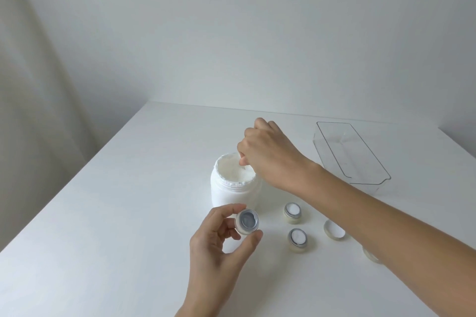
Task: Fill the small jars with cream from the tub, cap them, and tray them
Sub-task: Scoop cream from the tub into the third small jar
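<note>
An open white tub (231,192) full of cream stands in the middle of the table. My right hand (268,152) is above its right rim, fingers closed on a thin tool (243,168) that dips into the cream; most of the tool is hidden. In front of the tub my left hand (221,237) holds a small jar (248,221), tilted toward me, with a grey inside. Two more small open jars (292,213) (298,238) stand to the right, showing white inside. A loose cap (334,230) lies beside them.
A clear plastic tray (360,159) sits at the back right of the white table (128,201). Another small piece (371,255) is partly hidden under my right forearm. A wall stands behind the table, a curtain at the left.
</note>
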